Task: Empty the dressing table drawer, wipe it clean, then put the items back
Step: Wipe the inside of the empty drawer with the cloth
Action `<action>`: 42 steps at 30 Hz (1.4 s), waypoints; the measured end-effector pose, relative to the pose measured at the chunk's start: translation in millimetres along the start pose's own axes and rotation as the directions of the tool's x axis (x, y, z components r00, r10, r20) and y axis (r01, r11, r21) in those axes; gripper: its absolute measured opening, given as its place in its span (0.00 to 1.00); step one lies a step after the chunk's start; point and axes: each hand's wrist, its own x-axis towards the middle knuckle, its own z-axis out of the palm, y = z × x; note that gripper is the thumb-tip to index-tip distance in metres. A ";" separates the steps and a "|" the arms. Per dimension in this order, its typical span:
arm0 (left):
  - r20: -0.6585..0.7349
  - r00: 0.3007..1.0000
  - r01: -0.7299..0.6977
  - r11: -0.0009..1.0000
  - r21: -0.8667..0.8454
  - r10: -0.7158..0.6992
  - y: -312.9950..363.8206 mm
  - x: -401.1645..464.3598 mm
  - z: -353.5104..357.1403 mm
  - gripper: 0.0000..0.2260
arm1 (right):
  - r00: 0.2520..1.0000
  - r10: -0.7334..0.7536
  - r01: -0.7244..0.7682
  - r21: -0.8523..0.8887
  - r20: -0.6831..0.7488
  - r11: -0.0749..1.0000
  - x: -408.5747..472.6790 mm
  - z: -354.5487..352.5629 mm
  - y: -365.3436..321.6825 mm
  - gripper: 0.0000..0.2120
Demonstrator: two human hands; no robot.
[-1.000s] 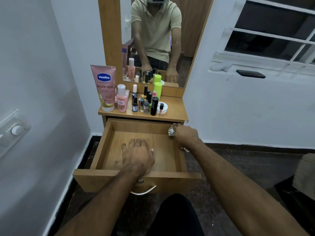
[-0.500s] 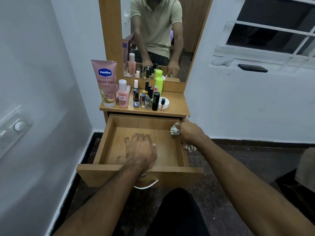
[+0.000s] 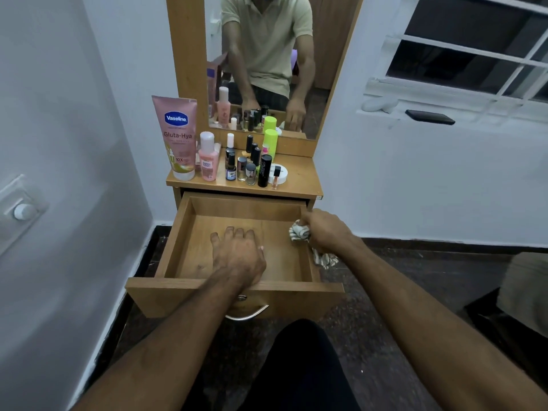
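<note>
The wooden drawer [image 3: 181, 244] is pulled out and holds no items. My left hand [image 3: 237, 256] lies palm down on the drawer floor near the front, fingers spread. My right hand [image 3: 324, 232] grips a bunched striped cloth [image 3: 298, 231] against the drawer's right wall near the back corner; one end of the cloth hangs outside that wall. On the table top [image 3: 299, 179] stand a pink Vaseline tube [image 3: 177, 137], a pink bottle [image 3: 207, 157], several small nail polish bottles [image 3: 241, 167], a black tube [image 3: 264, 170], a neon green bottle [image 3: 270, 142] and a white jar [image 3: 281, 173].
A mirror [image 3: 267, 63] rises behind the table top. White walls close in on the left and right. A wall switch [image 3: 22, 210] sits at the left. A window sill holds a black phone [image 3: 430, 117]. My dark-clad knee [image 3: 299, 363] is below the drawer front and its metal handle [image 3: 247, 315].
My right hand with the cloth has slid a little along the drawer's right wall near the back corner. My left hand has stayed flat on the drawer floor. The camera has tilted slightly.
</note>
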 end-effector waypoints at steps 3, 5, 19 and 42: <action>-0.010 1.000 -0.007 1.000 0.016 0.007 0.2 -1.4 0.6 0.24 | 0.990 -0.042 0.048 -0.038 0.132 0.998 -9.5 -0.2 6.4 0.09; -0.005 1.000 0.002 1.000 0.007 -0.002 0.6 -1.8 0.5 0.24 | 0.984 -0.048 0.057 -0.046 0.172 0.997 -12.9 -0.6 9.4 0.10; -0.104 0.995 -0.002 1.000 0.025 0.005 3.1 -14.0 -9.8 0.23 | 0.982 -0.074 0.072 0.017 0.175 0.997 -35.2 -6.6 6.2 0.13; -0.127 0.992 0.016 0.999 0.042 -0.011 2.6 -13.5 -9.4 0.23 | 0.966 -0.110 0.108 0.025 0.236 0.994 -41.3 -10.6 6.1 0.15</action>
